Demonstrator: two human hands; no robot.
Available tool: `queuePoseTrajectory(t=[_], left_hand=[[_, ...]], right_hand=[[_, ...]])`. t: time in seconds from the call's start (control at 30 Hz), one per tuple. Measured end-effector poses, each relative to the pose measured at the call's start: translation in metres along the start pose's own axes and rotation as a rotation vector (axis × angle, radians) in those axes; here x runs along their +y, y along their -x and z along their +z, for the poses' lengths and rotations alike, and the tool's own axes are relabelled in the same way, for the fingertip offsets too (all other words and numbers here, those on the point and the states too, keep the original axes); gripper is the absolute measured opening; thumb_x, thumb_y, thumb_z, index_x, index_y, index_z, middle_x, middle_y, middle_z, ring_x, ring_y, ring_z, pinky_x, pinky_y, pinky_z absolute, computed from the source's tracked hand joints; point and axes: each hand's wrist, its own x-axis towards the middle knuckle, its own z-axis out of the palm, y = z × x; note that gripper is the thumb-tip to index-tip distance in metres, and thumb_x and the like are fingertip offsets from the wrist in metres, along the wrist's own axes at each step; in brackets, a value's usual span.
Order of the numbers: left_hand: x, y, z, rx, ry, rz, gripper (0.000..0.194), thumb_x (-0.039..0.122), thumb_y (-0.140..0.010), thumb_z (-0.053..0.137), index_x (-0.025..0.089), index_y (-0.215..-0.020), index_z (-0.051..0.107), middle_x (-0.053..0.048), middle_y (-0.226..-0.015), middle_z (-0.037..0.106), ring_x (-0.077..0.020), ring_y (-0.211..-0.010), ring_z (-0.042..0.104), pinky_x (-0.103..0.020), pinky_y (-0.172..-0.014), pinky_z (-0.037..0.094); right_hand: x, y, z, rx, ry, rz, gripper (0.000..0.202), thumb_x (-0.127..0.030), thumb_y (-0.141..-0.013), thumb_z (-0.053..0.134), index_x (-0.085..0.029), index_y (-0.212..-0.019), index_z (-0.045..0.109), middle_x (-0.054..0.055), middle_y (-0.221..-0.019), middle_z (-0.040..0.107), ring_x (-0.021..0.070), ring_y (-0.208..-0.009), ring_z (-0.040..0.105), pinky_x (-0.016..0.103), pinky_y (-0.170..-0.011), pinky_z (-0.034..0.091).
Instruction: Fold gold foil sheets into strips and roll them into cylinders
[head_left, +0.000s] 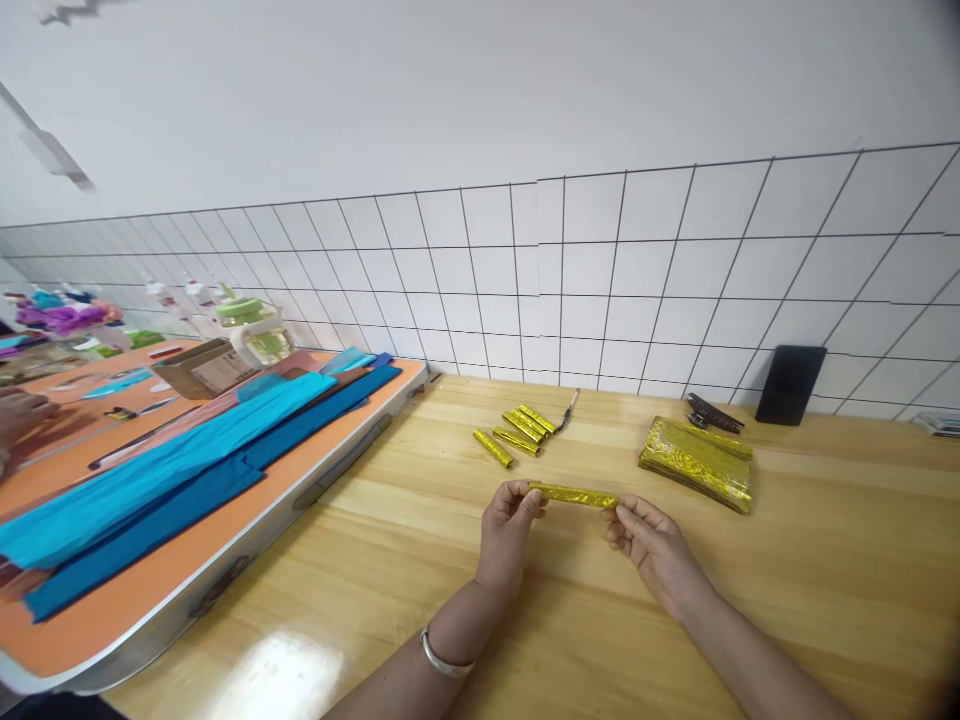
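Note:
A narrow strip of folded gold foil paper (576, 495) is stretched level between my two hands, above the wooden table. My left hand (510, 525) pinches its left end between thumb and fingers. At the other end, my right hand (649, 545) grips it the same way. Just beyond my hands lie several similar folded gold strips (521, 428), some side by side. A stack of flat gold foil sheets (697, 465) rests to the right of my right hand.
Left of the wooden table (360, 590) stands an orange-topped table (187, 560) with long blue crepe paper (172, 450), a cardboard box (206, 368) and a green-lidded jug (259, 330). Another person's hand (26, 415) shows there. A pen (571, 405), black clip (712, 413) and phone (791, 385) are near the wall.

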Motion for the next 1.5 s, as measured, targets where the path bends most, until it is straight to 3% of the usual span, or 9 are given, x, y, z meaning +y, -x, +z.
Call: queuePoseTrajectory(t=[0.3,1.13,1.3,1.4,1.5], left_hand=[[-0.003,-0.002,-0.001,-0.026,-0.008,-0.133,0.027,0.039,-0.071,0.069,0.014,-0.078,0.062,-0.002,-0.074,0.062,-0.0111,-0.065,0.054,-0.025,-0.068,0.044],[-0.013,0.000,-0.001,-0.084,0.138,-0.110,0.024,0.036,-0.076,0.065,0.015,-0.071,0.055,0.001,-0.072,0.054,-0.0097,-0.068,0.050,-0.023,-0.070,0.042],[-0.011,-0.008,-0.006,-0.075,0.142,-0.124,0.025,0.038,-0.077,0.064,0.015,-0.076,0.054,0.000,-0.070,0.057,-0.0101,-0.066,0.051,-0.023,-0.068,0.042],[-0.010,-0.012,-0.008,-0.077,0.129,-0.132,0.026,0.039,-0.077,0.064,0.016,-0.076,0.053,0.001,-0.070,0.057,-0.0095,-0.065,0.051,-0.023,-0.067,0.042],[-0.011,-0.012,-0.006,-0.093,0.101,-0.150,0.028,0.041,-0.074,0.066,0.015,-0.073,0.054,0.001,-0.068,0.057,-0.0094,-0.063,0.051,-0.022,-0.065,0.041]], right_hand=[[0.003,0.000,-0.001,0.077,0.079,-0.042,0.027,-0.040,-0.067,0.075,-0.020,-0.083,0.067,0.000,-0.069,0.061,0.0119,-0.061,0.052,0.026,-0.060,0.041],[0.004,0.000,0.000,0.091,0.174,-0.078,0.026,-0.044,-0.071,0.069,-0.019,-0.074,0.062,-0.001,-0.061,0.056,0.0122,-0.056,0.047,0.026,-0.055,0.037],[0.000,-0.003,-0.006,0.151,0.200,-0.100,0.026,-0.044,-0.069,0.071,-0.020,-0.072,0.061,-0.003,-0.055,0.054,0.0114,-0.051,0.045,0.025,-0.049,0.035],[0.001,-0.005,-0.007,0.197,0.198,-0.121,0.026,-0.046,-0.070,0.070,-0.023,-0.080,0.062,-0.002,-0.063,0.057,0.0130,-0.057,0.049,0.025,-0.051,0.038],[0.005,-0.006,-0.005,0.227,0.257,-0.179,0.031,-0.046,-0.073,0.066,-0.026,-0.096,0.061,0.002,-0.092,0.063,0.0172,-0.080,0.056,0.027,-0.063,0.045]])
